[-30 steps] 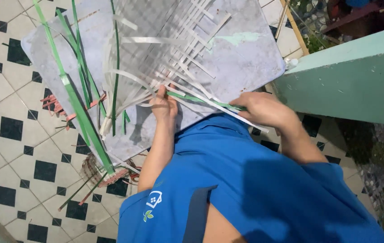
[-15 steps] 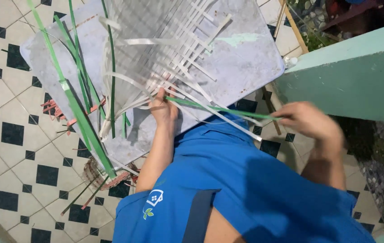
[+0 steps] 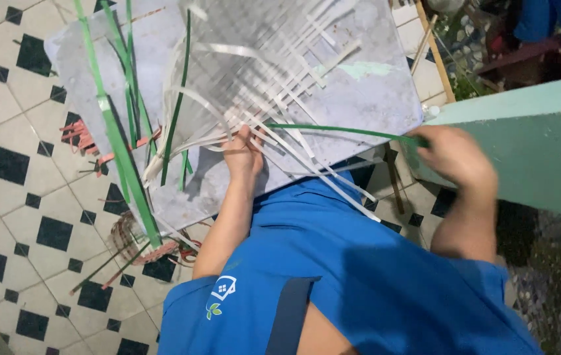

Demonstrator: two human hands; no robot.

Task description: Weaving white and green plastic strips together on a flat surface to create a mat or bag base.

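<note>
A woven mat of white plastic strips (image 3: 261, 59) lies on a grey board (image 3: 372, 92). My left hand (image 3: 242, 152) presses down on the mat's near edge, where loose white strip ends fan out. My right hand (image 3: 455, 158) is closed on the end of a thin green strip (image 3: 340, 130). That strip runs taut from the weave out to the right, past the board's edge. The blue sleeves and front of my shirt (image 3: 359, 276) fill the bottom of the view.
Several long green strips (image 3: 119, 138) lie across the board's left side and onto the black-and-white tiled floor (image 3: 17, 197). Reddish scraps (image 3: 86, 141) and a coil of strips (image 3: 132, 240) sit by the board. A pale green wall (image 3: 530, 144) stands at right.
My right hand has moved to the right, away from the mat, drawing the green strip out through the weave. My left hand has stayed pressed on the mat's edge.
</note>
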